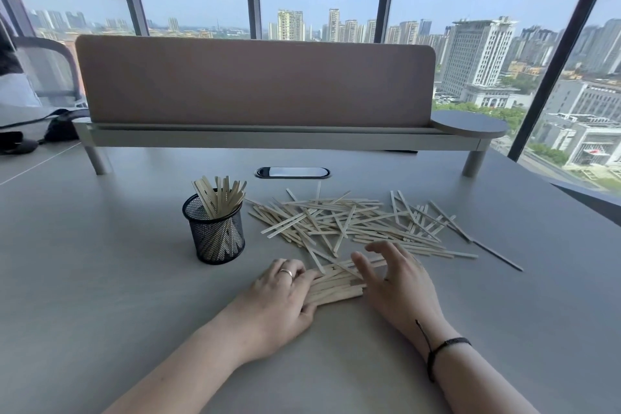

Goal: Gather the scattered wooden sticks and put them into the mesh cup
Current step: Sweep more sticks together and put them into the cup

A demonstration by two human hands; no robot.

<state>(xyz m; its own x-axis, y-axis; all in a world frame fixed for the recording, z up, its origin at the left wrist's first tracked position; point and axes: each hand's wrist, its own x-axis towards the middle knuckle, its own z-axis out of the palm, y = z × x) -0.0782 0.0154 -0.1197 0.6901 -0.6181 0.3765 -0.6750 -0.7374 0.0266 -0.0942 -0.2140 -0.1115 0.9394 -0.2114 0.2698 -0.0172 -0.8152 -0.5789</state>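
Grey desk: both hands' spread fingers flanking bundled sticks.

On the desk, the cup stands left of the sticks; both hands lie before them.

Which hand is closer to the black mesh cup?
Left. The left hand rests on the table just right of and in front of the mesh cup; the right hand lies farther right, beyond the stick bundle.
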